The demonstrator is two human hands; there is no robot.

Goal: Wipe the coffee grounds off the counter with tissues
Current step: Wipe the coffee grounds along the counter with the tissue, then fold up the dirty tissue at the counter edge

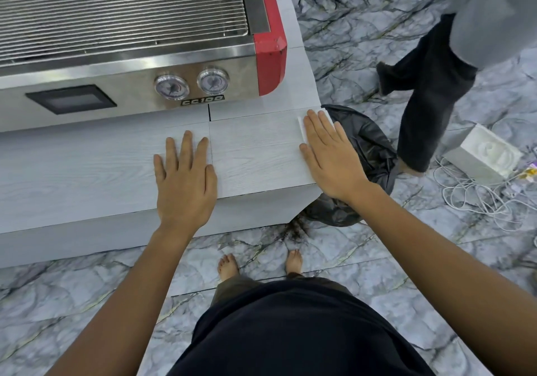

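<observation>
The right hand (pixel 328 154) is wide open and flat, fingers straight and close together, and it presses down on a white tissue (pixel 303 127) at the right end of the counter (pixel 255 154). It does not pinch or wrap the tissue; the palm and fingers just lie on top of it. Only a thin strip of tissue peeks out by the fingertips and along the thumb side. The heel of this hand hangs a little past the counter's corner. The left hand (pixel 186 178) is open too, with its fingers spread a bit, and it lies flat on the bare counter with nothing under it. The two hands are well apart. The counter top between them looks pale and clean, and I cannot make out any coffee grounds on it. A dark patch (pixel 296 229) lies on the floor just under the counter's corner. A black trash bag (pixel 369 149) sits just beside that corner, below the right hand. Behind the hands stands a big steel coffee machine (pixel 139 56) with a red side and two round dials. Another person's legs (pixel 427 96) are off to the right.
</observation>
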